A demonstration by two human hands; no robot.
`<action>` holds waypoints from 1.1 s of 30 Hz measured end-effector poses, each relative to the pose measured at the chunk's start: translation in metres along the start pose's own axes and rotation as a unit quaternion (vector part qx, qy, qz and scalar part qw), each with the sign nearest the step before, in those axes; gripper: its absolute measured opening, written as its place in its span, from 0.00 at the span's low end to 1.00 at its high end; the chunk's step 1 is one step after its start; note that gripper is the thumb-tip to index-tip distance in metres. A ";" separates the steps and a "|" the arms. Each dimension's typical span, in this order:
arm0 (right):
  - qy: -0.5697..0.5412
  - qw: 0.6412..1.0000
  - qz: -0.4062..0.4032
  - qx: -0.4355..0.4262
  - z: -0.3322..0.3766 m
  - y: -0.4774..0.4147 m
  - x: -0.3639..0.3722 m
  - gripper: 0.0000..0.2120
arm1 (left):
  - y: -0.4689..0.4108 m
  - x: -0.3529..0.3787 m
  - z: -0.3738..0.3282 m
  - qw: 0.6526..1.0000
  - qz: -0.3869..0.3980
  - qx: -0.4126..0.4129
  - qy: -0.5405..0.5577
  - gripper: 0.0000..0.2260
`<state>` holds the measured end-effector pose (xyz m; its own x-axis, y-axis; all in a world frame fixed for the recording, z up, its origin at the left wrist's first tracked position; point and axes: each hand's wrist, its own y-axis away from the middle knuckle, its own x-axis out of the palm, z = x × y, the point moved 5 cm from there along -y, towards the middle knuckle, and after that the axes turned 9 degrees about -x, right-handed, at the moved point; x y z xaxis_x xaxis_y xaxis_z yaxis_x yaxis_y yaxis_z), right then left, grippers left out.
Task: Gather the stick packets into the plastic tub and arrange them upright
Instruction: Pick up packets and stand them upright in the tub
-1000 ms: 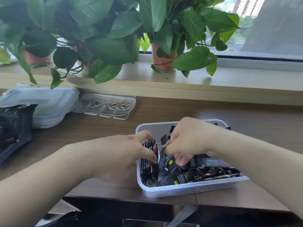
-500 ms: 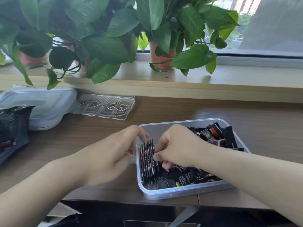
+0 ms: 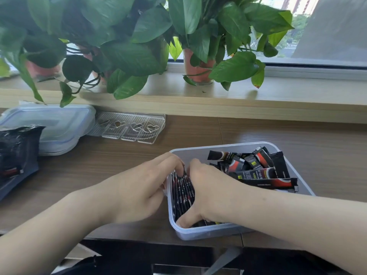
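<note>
Wooden bench (image 3: pixel 119 155) runs under a windowsill (image 3: pixel 297 96) crowded with leafy potted plants (image 3: pixel 139 46), whose leaves hide most of the pots.

From my head camera, the plastic tub (image 3: pixel 208 233) sits close to the bench's near edge, right in front of me. My left grip (image 3: pixel 139 187) is curled over the tub's left rim, fingertips hooked onto the tops of the upright stick packets (image 3: pixel 183 193), which stand on edge in a tight row against that left wall. My right grip (image 3: pixel 206 187) closes on the same row from the tub's inside, fingers at the far end and thumb down at the near corner. That palm covers the tub's middle, so I cannot tell what lies beneath it. Loose stick packets (image 3: pixel 258 167) lie heaped in the tub's right half, one poking over the right rim; their print is too blurred to read.

Far left of the tub, a black bag (image 3: pixel 15 155) is cut off by the frame. Beyond it sit stacked lidded containers (image 3: pixel 55 124) and a clear heart-patterned tray (image 3: pixel 131 126). Bare bench lies right of the tub, behind it up to the sill, and left of it up to the bag.
</note>
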<state>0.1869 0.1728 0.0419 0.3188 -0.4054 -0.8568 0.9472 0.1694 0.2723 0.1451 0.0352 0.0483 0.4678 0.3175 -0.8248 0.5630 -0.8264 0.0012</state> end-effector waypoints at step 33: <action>0.073 0.980 -0.181 0.049 -0.085 0.107 -0.119 0.19 | -0.001 -0.029 -0.049 0.974 -0.058 0.097 -0.194 0.18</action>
<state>0.2476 0.3157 0.1360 -0.0399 -0.2882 -0.9567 0.9983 -0.0512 -0.0263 0.1637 0.0497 0.1000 0.0946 0.2449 -0.9649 0.4402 -0.8797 -0.1801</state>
